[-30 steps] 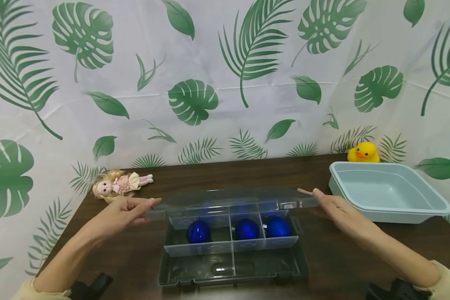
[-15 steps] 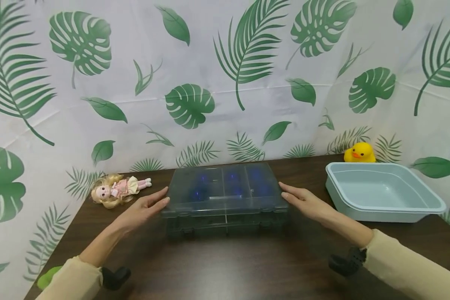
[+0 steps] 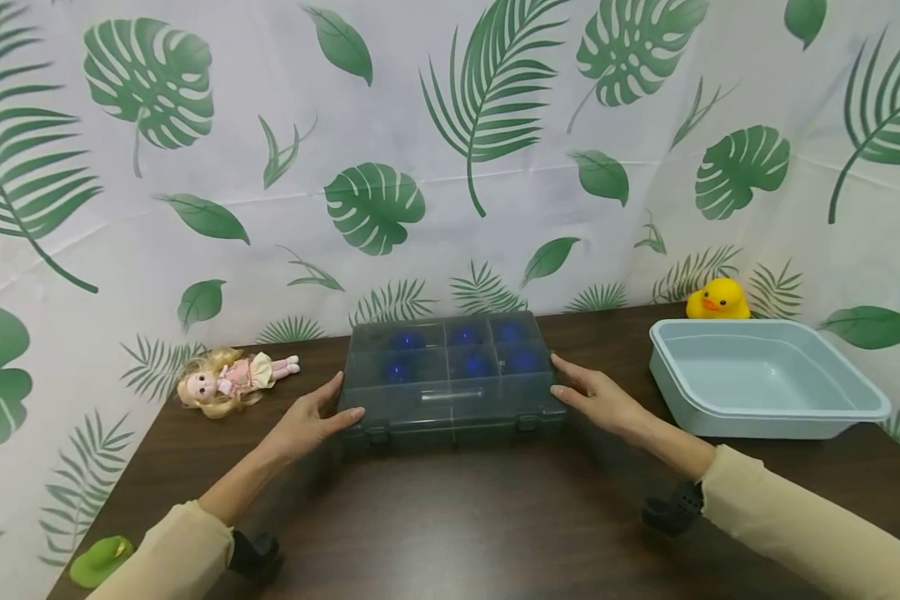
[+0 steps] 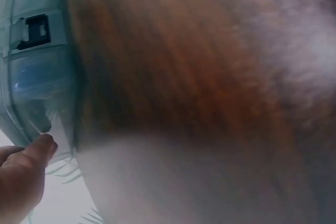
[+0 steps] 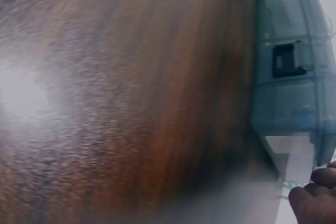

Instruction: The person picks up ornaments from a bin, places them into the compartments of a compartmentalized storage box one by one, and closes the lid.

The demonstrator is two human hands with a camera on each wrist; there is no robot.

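A grey, see-through plastic storage box lies on the table with its lid down. Blue baubles show dimly through the lid, in the compartments at the back. My left hand grips the left end, thumb at the front corner and fingers along the side. At the opposite end my right hand holds the lid's right edge. A dark latch on the box front shows in the left wrist view, and another latch in the right wrist view. The fingers behind the box edge are partly hidden.
A doll lies at the back left. On the right stands a pale blue basin, with a yellow rubber duck behind it. A green toy duck sits near the front left edge. A leaf-patterned cloth hangs behind the table.
The lid has come down over the box and the baubles. The box has slid away from me toward the back, and both hands have moved from the lid's raised front corners to the box's ends.
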